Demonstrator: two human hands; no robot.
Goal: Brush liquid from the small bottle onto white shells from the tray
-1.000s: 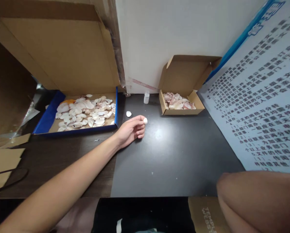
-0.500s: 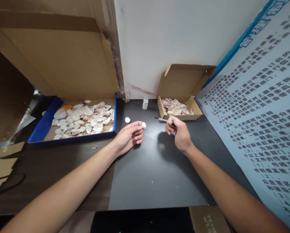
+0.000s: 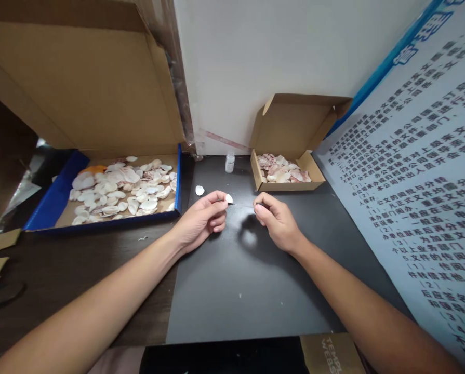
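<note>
My left hand (image 3: pixel 204 221) pinches a small white seashell (image 3: pixel 228 199) between thumb and fingertips, above the dark grey mat. Closed around a small thin brush (image 3: pixel 243 206) is my right hand (image 3: pixel 275 218), a short way to the right. The brush points left, its dark tip at the lower edge of the shell; whether it touches cannot be told. Most of the handle is hidden in my fingers. Another white shell (image 3: pixel 200 190) lies on the mat just beyond my left hand.
At left, an open blue-sided box (image 3: pixel 178 179) holds many shells. A smaller open cardboard box (image 3: pixel 290 186) with shells stands back right. Between them is a small clear bottle (image 3: pixel 229 162) by the white wall. A printed poster (image 3: pixel 411 156) borders the right side.
My right hand has moved left and turned, bringing the brush tip from a spot apart to the shell. My left hand still holds the shell. The view has shifted slightly.
</note>
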